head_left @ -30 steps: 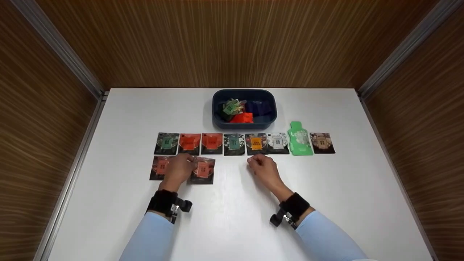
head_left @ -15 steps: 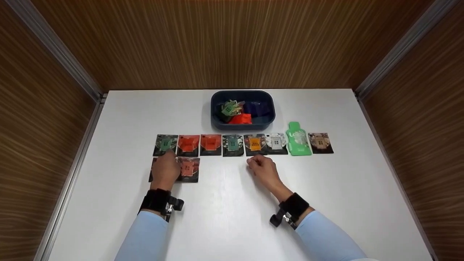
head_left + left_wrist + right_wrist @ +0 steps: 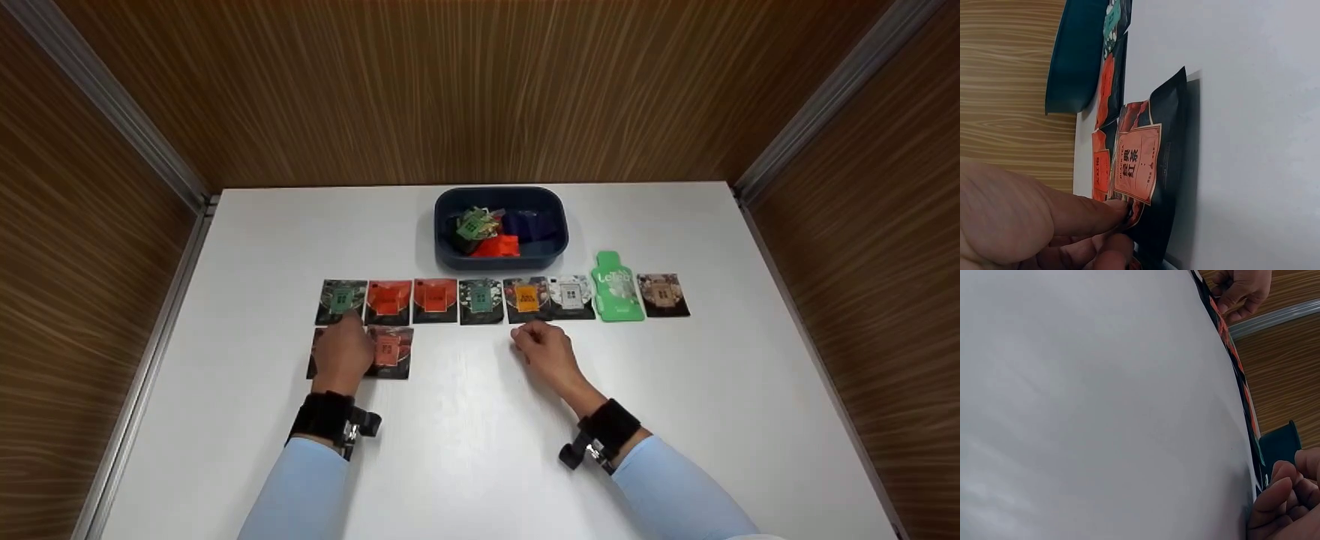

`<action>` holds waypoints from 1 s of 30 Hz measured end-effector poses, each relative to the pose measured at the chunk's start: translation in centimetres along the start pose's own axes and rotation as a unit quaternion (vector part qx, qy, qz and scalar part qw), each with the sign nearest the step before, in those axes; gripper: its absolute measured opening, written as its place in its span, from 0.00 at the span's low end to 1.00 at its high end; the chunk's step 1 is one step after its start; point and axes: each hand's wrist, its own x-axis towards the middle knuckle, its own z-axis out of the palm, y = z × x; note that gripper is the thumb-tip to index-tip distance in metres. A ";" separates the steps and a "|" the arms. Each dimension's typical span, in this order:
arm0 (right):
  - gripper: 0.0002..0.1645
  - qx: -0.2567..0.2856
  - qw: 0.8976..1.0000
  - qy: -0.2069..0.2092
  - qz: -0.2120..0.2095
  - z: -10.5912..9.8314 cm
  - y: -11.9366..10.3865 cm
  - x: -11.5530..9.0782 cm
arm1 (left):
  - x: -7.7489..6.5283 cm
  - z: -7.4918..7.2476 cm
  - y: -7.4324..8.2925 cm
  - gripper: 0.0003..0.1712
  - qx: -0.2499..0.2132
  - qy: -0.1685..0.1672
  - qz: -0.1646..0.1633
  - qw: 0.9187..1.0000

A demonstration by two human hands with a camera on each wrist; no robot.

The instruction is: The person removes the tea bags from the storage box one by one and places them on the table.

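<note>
My left hand (image 3: 343, 349) pinches the left edge of a black tea packet (image 3: 1139, 160) with a salmon label, its thumb (image 3: 1086, 215) on the front. In the head view this black tea packet (image 3: 390, 352) lies right of a similar dark packet (image 3: 311, 367), mostly hidden by the hand. Behind them runs a row of flat packets: a dark green-labelled one (image 3: 343, 292), red ones (image 3: 388, 300), an orange-labelled one (image 3: 528, 298) and a white one (image 3: 572, 296). My right hand (image 3: 546, 352) rests on the table just in front of the row, fingers loosely curled, holding nothing.
A dark blue bin (image 3: 501, 262) stands behind the row with several green, red and dark packets inside. A green bottle-shaped pouch (image 3: 619, 289) and a brown packet (image 3: 663, 295) end the row at the right. Wood-grain panels (image 3: 480, 97) wall in the white table (image 3: 465, 457).
My left hand has moved left, bringing the black tea packet close against the neighbouring packet; it has hardly moved over the last half second. The right hand has stayed in place.
</note>
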 end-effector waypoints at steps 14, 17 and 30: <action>0.10 0.004 1.000 0.000 -0.001 -0.1 0.0 0.1 | -0.3 -0.2 0.3 0.13 0.014 0.013 0.014 1.000; 0.09 -0.001 1.000 0.003 0.003 -0.1 0.1 0.1 | -0.5 0.2 0.8 0.11 0.020 0.006 0.023 1.000; 0.11 -0.008 1.000 -0.001 -0.001 -0.1 0.0 0.1 | -1.1 2.1 1.6 0.30 -0.022 -0.054 0.039 0.998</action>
